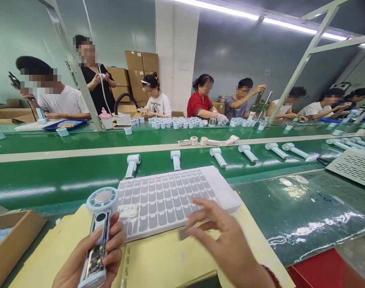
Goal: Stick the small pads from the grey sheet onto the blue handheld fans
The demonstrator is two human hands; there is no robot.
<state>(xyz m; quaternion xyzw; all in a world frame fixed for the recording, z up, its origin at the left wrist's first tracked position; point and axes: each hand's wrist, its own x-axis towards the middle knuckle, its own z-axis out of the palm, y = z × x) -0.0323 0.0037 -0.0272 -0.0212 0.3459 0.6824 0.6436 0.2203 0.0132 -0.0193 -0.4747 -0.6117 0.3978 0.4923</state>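
Observation:
My left hand point(76, 254) is wrapped round the handle of a light blue handheld fan point(103, 198). The fan's round head points up, and electronic parts show along the front of its handle. Between the thumb and fingers of my right hand point(230, 242) is a small grey sticker point(183, 234), held above the yellow paper. Right behind both hands lies a white sheet of grey stickers point(220, 184), on a stack of sheets. Several sticker places at its near left corner look bare.
Yellow paper point(158, 256) lies under the sheets. Several light blue fans point(218, 157) lie on the green conveyor belt point(80, 170). At left stands a cardboard box point(17, 236), at right a perforated metal case point(355, 166). Several people sit or stand across the belt.

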